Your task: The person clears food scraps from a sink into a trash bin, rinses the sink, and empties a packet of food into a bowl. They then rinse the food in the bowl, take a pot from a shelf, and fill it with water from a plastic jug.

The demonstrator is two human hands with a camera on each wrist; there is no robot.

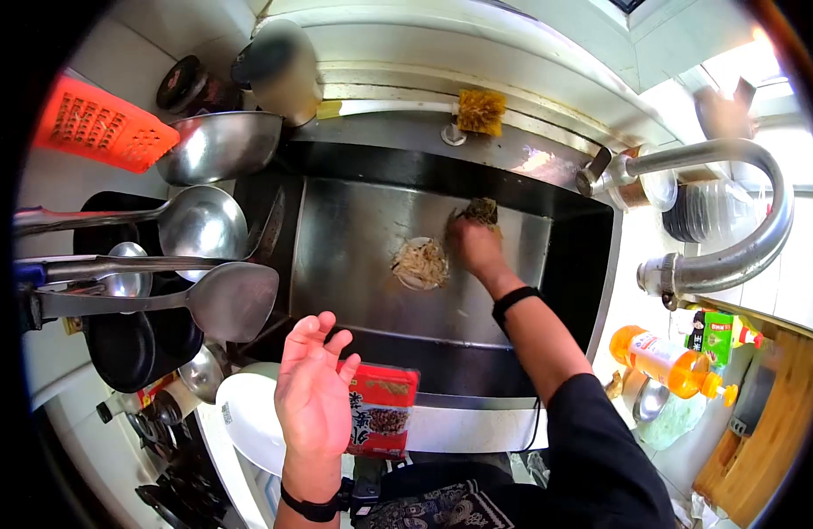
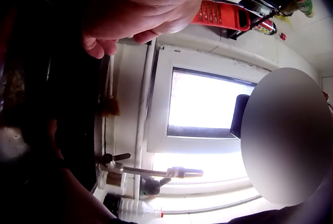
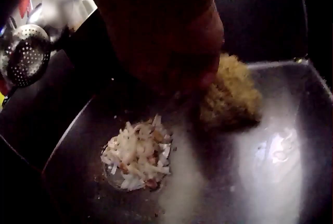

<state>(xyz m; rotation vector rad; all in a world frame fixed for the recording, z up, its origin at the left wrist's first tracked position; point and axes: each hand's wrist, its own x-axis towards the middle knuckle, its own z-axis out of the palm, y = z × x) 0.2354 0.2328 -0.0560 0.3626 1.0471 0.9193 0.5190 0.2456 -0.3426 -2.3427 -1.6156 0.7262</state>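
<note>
In the head view, the right hand [image 1: 478, 247] grips a yellowish-brown scrubber [image 1: 482, 211] low over the sink floor [image 1: 353, 256]. The right wrist view has that hand [image 3: 177, 62] dark above, with the scrubber [image 3: 231, 96] bristly and dirty beneath its fingers. Left of it, a heap of pale shredded scraps [image 1: 420, 263] lies over a round spot in the sink, seen also as a pile of scraps [image 3: 138, 153] in the right wrist view. The left hand [image 1: 315, 388] is raised palm up before the sink's near edge, fingers loosely bent, holding nothing; the left wrist view shows this hand [image 2: 148, 10] too.
Ladles and a spatula [image 1: 234, 301] extend at the left beside a metal bowl [image 1: 226, 145]. A white plate [image 1: 248, 423] and red packet [image 1: 384, 410] lie at the near edge. The faucet [image 1: 732, 273] arches at the right near an orange bottle [image 1: 662, 357]. A brush [image 1: 481, 112] lies behind the sink.
</note>
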